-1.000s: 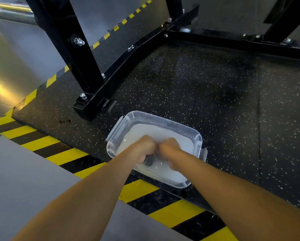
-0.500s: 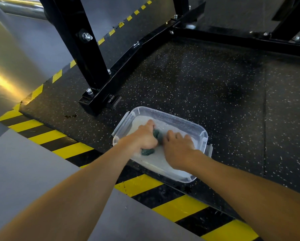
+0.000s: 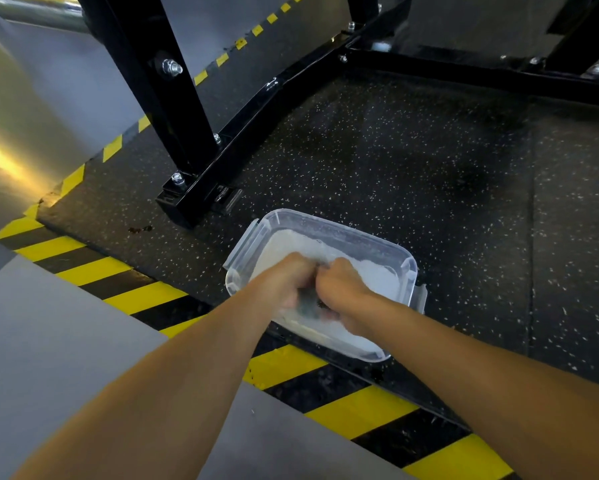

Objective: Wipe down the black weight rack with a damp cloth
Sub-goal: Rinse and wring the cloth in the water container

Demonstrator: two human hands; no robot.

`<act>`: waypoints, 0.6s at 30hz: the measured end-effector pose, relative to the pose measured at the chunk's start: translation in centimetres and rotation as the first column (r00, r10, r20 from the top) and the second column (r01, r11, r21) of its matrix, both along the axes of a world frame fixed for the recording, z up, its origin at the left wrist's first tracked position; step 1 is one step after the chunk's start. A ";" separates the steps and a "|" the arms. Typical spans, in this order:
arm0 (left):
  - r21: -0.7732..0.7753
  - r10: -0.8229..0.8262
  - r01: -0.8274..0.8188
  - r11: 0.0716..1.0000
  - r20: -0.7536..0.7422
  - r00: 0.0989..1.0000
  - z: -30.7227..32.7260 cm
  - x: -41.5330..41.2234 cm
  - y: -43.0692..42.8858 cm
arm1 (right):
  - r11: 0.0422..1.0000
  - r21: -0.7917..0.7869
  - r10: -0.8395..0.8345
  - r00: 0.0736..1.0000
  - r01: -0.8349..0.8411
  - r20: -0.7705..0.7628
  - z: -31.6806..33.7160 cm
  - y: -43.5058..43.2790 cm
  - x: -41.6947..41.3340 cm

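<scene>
A clear plastic tub (image 3: 407, 268) with milky water sits on the speckled black rubber mat. Over it, my left hand (image 3: 287, 282) and my right hand (image 3: 341, 289) are both clenched side by side on a small dark green cloth (image 3: 308, 306), of which only a blurred bit shows between the fists. The black weight rack (image 3: 173, 98) stands just beyond the tub, its slanted post bolted to a base rail (image 3: 256, 109) that runs back to the far right.
Yellow and black hazard stripes (image 3: 145, 299) edge the raised mat in front of the tub. Grey floor (image 3: 48, 341) lies to the near left. A chrome bar (image 3: 34, 8) crosses the top left corner. A rear rack rail (image 3: 481, 77) runs along the back.
Half a second ago the hands were spread flatter with the cloth showing between them in the tub; now both fists are closed tight together on it, as a second ago.
</scene>
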State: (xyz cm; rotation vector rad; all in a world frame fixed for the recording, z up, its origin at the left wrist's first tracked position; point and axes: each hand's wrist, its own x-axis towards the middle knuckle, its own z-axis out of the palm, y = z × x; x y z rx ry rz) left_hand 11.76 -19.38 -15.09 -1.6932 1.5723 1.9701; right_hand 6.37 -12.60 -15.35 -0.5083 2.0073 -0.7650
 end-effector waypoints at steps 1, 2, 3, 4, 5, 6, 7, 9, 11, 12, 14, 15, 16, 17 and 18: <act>0.044 0.019 -0.017 0.999 -0.033 0.999 0.1 0.2 -0.3 | 1.000 -0.022 0.009 1.000 -0.009 -0.004 0.3 0.1 0.0; 0.069 0.001 0.003 0.998 -0.063 0.998 0.4 0.6 -0.6 | 0.999 -0.013 0.052 0.998 -0.052 -0.029 0.2 0.1 -0.1; 0.079 -0.012 0.018 0.997 -0.082 0.997 0.9 0.9 -0.9 | 0.997 0.012 0.075 0.996 -0.074 -0.047 0.2 0.1 -0.4; 0.067 -0.032 0.038 0.997 -0.094 0.995 1.0 1.0 -1.4 | 0.994 0.026 0.108 0.992 -0.107 -0.067 0.3 0.2 -0.6; 0.044 -0.065 0.069 0.997 -0.100 0.993 1.5 1.2 -1.6 | 0.990 0.043 0.141 0.987 -0.137 -0.082 0.6 0.5 -0.9; 0.045 -0.099 0.104 0.994 -0.109 0.989 1.6 1.4 -1.9 | 0.989 0.030 0.148 0.986 -0.146 -0.082 0.8 0.7 -1.2; 0.059 -0.119 0.125 0.990 -0.102 0.988 2.4 1.8 -1.9 | 0.990 0.005 0.138 0.986 -0.138 -0.088 1.0 0.9 -1.5; 0.085 -0.142 0.151 0.985 -0.100 0.985 3.2 2.2 -2.2 | 0.992 -0.093 0.074 0.993 -0.082 -0.087 1.6 1.3 -1.9; 0.056 -0.140 0.145 0.988 -0.087 0.986 3.9 2.5 -2.3 | 0.980 -0.190 0.057 0.998 -0.064 -0.039 2.0 1.6 -2.1; 0.029 -0.156 0.158 0.987 -0.078 0.985 4.1 2.5 -2.3 | 0.974 -0.214 0.074 0.997 -0.074 -0.006 2.2 1.7 -2.3; -0.008 -0.200 0.200 0.980 -0.065 0.978 4.7 2.7 -2.3 | 0.969 -0.218 0.132 0.990 -0.120 0.043 2.4 1.6 -2.5; -0.018 -0.212 0.211 0.977 -0.068 0.975 5.1 2.8 -2.2 | 0.970 -0.198 0.154 0.986 -0.140 0.060 2.5 1.7 -2.6; -0.028 -0.215 0.214 0.976 -0.073 0.974 5.2 2.8 -2.2 | 0.970 -0.188 0.169 0.982 -0.151 0.085 2.8 1.7 -2.7; -0.046 -0.221 0.218 0.975 -0.072 0.973 5.4 2.9 -2.2 | 0.972 -0.184 0.171 0.979 -0.148 0.115 2.9 1.8 -2.8; -0.077 -0.217 0.211 0.974 -0.073 0.973 5.5 2.9 -2.2 | 0.971 -0.186 0.174 0.976 -0.148 0.133 3.1 1.9 -2.9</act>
